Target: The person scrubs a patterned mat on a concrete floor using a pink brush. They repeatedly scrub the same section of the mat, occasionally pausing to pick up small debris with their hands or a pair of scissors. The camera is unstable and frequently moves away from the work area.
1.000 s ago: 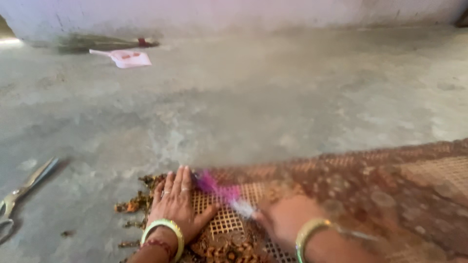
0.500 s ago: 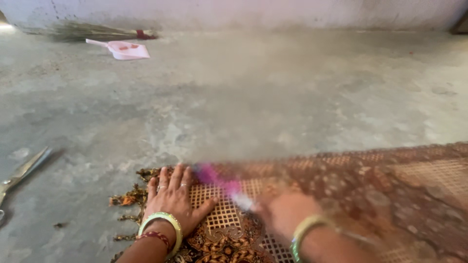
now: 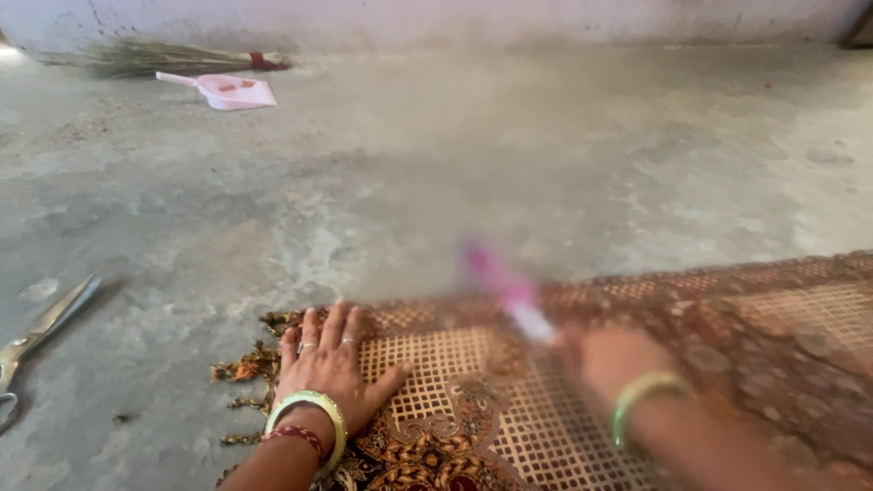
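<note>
On the floor, near edge: a brown and cream patterned woven cloth with a grid weave and a frayed fringe (image 3: pixel 473 409) lies flat on the bare grey concrete floor (image 3: pixel 436 164), filling the lower right of the view.

Left hand: the left hand (image 3: pixel 332 368) rests palm down on the cloth's fringed left corner, fingers spread and flat, gripping nothing; rings and a green bangle show.

Right hand: the right hand (image 3: pixel 605 359) is blurred by motion over the cloth's middle. It appears closed round the lower end of a slim pink and white stick-shaped tool, perhaps a pen or marker (image 3: pixel 509 291); the grip itself cannot be made out finger by finger.

Key relation: the tool's long axis runs on a slant, from the right hand up and to the left, so its pink end points away from the person and lies between the two hands, above the cloth's far edge. The right hand holds it; the left hand is just beside it, to the left.

Other items: long metal scissors (image 3: pixel 41 332) lie on the concrete well apart at the left edge. A pale pink plastic dustpan (image 3: pixel 227 91) and a straw broom with a red binding (image 3: pixel 173 59) lie far off by the wall.

Surface and room: rough, stained concrete; a pale wall (image 3: pixel 455 18) closes the far side.
</note>
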